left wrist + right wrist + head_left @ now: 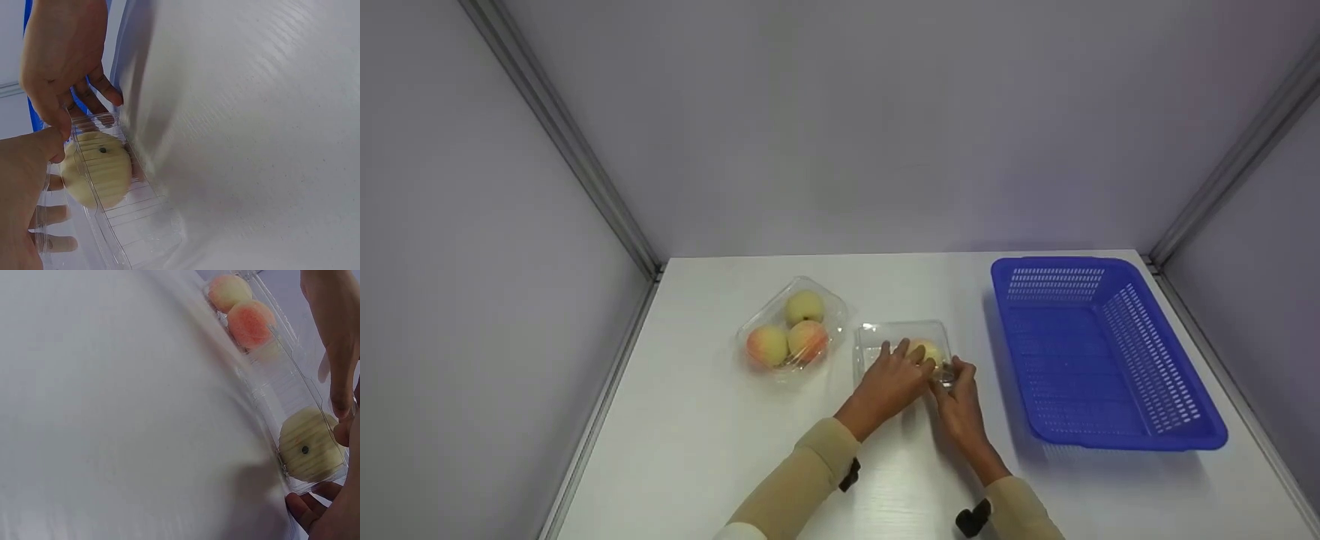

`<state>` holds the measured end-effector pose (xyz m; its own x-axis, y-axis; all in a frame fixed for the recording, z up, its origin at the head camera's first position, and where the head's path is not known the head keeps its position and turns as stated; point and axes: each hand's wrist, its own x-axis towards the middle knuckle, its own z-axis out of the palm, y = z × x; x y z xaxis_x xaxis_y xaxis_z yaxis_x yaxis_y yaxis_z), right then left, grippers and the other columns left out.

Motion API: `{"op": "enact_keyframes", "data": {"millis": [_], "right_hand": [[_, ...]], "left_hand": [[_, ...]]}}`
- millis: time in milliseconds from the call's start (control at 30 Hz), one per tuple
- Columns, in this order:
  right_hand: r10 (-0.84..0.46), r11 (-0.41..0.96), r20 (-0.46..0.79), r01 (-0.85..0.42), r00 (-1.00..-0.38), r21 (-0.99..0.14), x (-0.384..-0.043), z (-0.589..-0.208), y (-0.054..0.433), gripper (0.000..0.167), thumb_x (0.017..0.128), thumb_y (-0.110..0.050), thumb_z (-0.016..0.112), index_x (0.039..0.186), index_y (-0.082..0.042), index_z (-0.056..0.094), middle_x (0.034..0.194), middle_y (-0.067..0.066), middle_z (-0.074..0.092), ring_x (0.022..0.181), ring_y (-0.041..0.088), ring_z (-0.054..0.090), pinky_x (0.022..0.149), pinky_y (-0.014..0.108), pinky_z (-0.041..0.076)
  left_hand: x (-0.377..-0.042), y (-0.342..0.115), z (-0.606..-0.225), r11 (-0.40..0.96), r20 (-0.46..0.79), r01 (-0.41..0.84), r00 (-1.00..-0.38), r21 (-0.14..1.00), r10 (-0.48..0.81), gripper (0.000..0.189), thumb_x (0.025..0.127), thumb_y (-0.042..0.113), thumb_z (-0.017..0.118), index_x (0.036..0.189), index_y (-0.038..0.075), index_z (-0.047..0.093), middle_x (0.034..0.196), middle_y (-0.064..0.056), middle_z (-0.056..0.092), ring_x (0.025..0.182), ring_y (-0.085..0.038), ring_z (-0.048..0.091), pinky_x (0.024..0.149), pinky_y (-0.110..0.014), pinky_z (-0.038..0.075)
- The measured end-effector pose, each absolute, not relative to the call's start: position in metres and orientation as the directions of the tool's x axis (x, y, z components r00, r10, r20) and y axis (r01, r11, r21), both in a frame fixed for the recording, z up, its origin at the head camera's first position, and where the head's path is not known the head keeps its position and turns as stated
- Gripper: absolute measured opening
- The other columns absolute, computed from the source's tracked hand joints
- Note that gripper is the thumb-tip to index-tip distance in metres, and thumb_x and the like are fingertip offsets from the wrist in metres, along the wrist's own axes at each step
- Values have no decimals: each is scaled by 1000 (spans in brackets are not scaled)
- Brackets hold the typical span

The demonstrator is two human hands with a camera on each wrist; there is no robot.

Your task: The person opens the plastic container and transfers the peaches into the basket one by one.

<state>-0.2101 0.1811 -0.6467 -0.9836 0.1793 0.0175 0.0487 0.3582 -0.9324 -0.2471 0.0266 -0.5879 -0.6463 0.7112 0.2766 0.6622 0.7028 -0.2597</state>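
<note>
A clear plastic clamshell container (885, 334) lies on the white table with a pale yellow peach (98, 169) inside, towards its right end. My left hand (894, 384) rests across the top of it, fingers spread and fairly straight on the lid. At the container's right front corner, my right hand (960, 405) holds the edge, its thumb at the front and its fingers around the side. The peach's dark spot shows through the ribbed wall in both wrist views. Parts of the lid's rim are hidden under the hands.
Left of it stands a second clear clamshell container (836, 304) with three yellow and red peaches (808, 339) in it. A blue plastic basket (1087, 446) stands on the right side of the table (720, 450). Grey walls (840, 135) enclose the back and sides.
</note>
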Motion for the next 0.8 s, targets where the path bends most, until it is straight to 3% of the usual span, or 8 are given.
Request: {"op": "enact_keyframes", "data": {"millis": [367,567,800], "right_hand": [[194,339,48,20,-980,-941,-211,-649,180,42,110,-10,49,144,9,34,153,39,43,147,51,42,122,64,35],[255,370,71,29,-964,-929,-210,-648,182,24,112,-7,39,133,5,41,139,33,58,130,46,58,106,57,48],[276,361,60,45,-959,-931,-213,-649,177,25,110,-6,40,132,6,44,133,32,61,129,47,60,108,56,48]], "left_hand": [[-248,24,-590,704,299,666,-639,-246,709,25,102,35,73,123,21,75,124,-1,75,125,-29,70,99,-51,62],[-252,23,-577,720,347,682,-649,-126,677,23,102,30,74,122,19,73,126,0,75,119,-24,73,97,-48,64],[-261,20,-568,715,379,699,-665,12,644,21,101,21,71,122,18,74,122,1,78,108,-18,74,93,-43,65]]}}
